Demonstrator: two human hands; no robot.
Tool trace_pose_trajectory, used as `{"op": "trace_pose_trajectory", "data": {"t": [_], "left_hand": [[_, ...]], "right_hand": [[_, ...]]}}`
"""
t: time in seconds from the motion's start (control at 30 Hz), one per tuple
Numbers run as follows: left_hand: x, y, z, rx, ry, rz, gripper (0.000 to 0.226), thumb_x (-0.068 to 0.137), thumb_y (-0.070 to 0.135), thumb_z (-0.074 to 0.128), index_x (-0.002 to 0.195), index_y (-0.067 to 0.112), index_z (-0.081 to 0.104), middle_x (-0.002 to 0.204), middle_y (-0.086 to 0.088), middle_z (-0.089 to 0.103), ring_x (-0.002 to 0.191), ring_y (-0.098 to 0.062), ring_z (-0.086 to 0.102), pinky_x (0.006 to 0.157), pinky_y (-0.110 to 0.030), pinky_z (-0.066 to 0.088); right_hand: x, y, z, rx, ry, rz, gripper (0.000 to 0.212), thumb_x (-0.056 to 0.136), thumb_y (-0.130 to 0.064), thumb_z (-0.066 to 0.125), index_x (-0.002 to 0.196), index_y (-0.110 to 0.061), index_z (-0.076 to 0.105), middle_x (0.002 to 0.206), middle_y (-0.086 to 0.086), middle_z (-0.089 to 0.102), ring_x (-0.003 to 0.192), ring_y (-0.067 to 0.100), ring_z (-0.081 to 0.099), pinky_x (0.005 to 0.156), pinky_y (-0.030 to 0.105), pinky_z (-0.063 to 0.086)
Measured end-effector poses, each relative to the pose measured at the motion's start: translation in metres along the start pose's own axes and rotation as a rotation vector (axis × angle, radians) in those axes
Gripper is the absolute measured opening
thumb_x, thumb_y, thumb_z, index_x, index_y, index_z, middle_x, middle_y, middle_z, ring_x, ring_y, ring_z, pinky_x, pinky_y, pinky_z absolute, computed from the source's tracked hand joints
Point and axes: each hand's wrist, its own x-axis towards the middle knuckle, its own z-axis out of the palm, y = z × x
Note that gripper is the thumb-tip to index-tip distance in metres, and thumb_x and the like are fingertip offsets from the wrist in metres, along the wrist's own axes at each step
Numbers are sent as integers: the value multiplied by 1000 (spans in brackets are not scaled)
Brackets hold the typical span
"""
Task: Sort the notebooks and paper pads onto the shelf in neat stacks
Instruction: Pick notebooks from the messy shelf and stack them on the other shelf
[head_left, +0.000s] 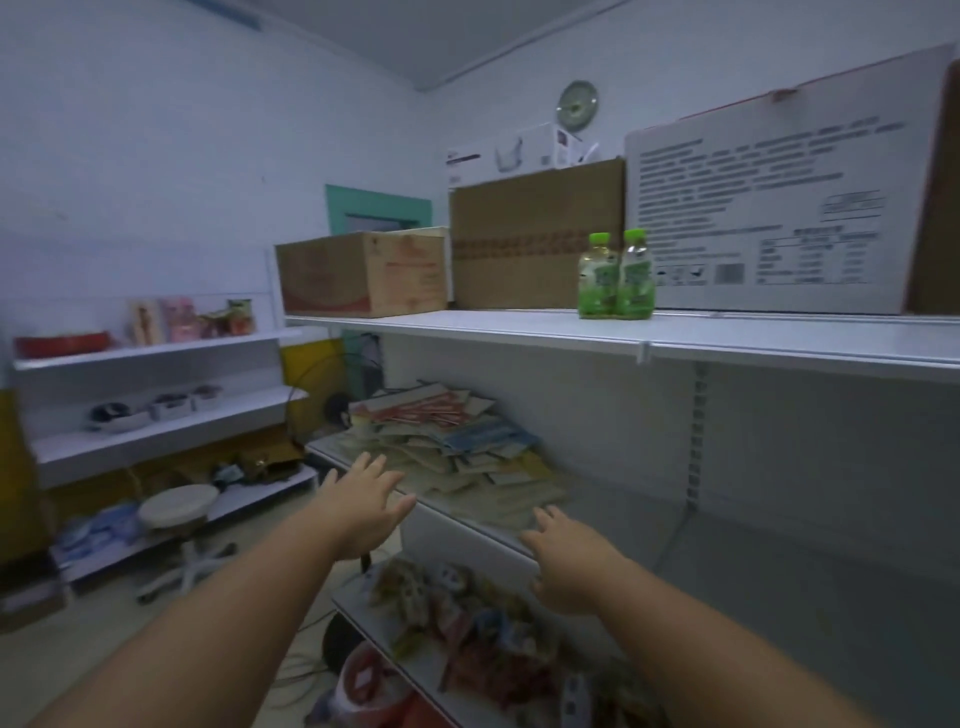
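Note:
A loose, messy pile of notebooks and paper pads (457, 447) lies on the middle shelf (623, 514), toward its left end. Covers are cream, blue and red-striped, and they overlap at odd angles. My left hand (363, 506) is stretched out with fingers spread, just in front of the pile's near edge and holding nothing. My right hand (566, 558) is also spread open, hovering at the shelf's front lip to the right of the pile. Neither hand clearly touches a notebook.
The top shelf (675, 335) carries cardboard boxes (363, 273), two green-capped bottles (615, 275) and a large white carton (779, 208). The lower shelf holds mixed packets (467, 623). A white stool (179, 512) stands on the floor at left, near more wall shelves (156, 415).

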Motion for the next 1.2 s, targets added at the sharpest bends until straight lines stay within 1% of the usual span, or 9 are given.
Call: {"op": "trace_pose_trajectory", "data": {"t": [0.1, 0.33, 0.5, 0.63, 0.77, 0.87, 1.03, 1.13, 1.2], "left_hand": [[26, -20, 0, 41, 24, -16, 61, 98, 55, 20, 151, 25, 19, 161, 0, 1, 147, -17, -7, 118, -46, 1], [107, -56, -20, 71, 65, -42, 59, 99, 52, 26, 151, 25, 20, 161, 0, 5, 148, -17, -4, 119, -44, 5], [153, -102, -4, 53, 29, -97, 60, 98, 52, 29, 151, 24, 20, 160, 0, 9, 148, -18, 2, 120, -41, 11], [179, -139, 15, 27, 11, -113, 58, 98, 51, 30, 150, 25, 22, 160, 1, 12, 147, -17, 6, 119, -37, 11], [218, -174, 24, 88, 35, -35, 57, 98, 52, 30, 148, 26, 27, 157, 1, 21, 147, -17, 10, 118, -41, 11], [253, -211, 33, 54, 50, 42, 55, 98, 51, 30, 147, 26, 29, 156, 2, 23, 147, -18, 9, 117, -42, 12], [305, -263, 41, -135, 98, 222, 51, 98, 48, 35, 144, 27, 36, 153, 5, 30, 146, -14, 11, 117, -36, 12], [333, -287, 44, -212, 113, 309, 44, 98, 45, 39, 138, 27, 45, 147, 7, 39, 142, -10, 22, 113, -29, 19], [351, -299, 44, -314, 136, 342, 39, 97, 41, 43, 133, 29, 50, 139, 9, 45, 134, -7, 34, 107, -24, 27]], "right_hand": [[54, -4, -4, 33, 6, 4, 58, 93, -24, 47, 146, -13, 26, 158, 13, 7, 146, 29, 5, 116, 44, 21], [175, 2, -12, 114, -63, 12, 50, 92, -30, 50, 137, -13, 39, 142, 13, 38, 127, 31, 41, 102, 39, 41], [250, -3, -5, 159, -21, -16, 48, 94, -28, 44, 139, -15, 37, 142, 11, 38, 127, 27, 42, 102, 36, 41], [294, -25, 4, 154, 24, -46, 35, 91, -27, 49, 124, -13, 49, 128, 10, 49, 114, 27, 52, 88, 34, 46], [342, -48, -6, 160, 150, -9, 29, 87, -16, 49, 115, -11, 55, 121, 11, 52, 104, 27, 56, 83, 33, 47], [392, -70, -10, 237, 254, 28, 28, 85, -19, 48, 110, -11, 59, 117, 13, 56, 99, 28, 57, 76, 28, 44], [468, -107, -19, 279, 266, 103, 34, 93, -21, 45, 125, -15, 52, 129, 9, 50, 110, 26, 53, 91, 29, 43], [499, -119, -23, 300, 271, 193, 44, 93, -31, 47, 136, -23, 43, 141, 3, 41, 125, 27, 45, 104, 34, 38], [509, -123, -18, 239, 238, 232, 41, 92, -39, 48, 129, -24, 48, 132, 1, 47, 122, 28, 49, 100, 34, 41]]}}
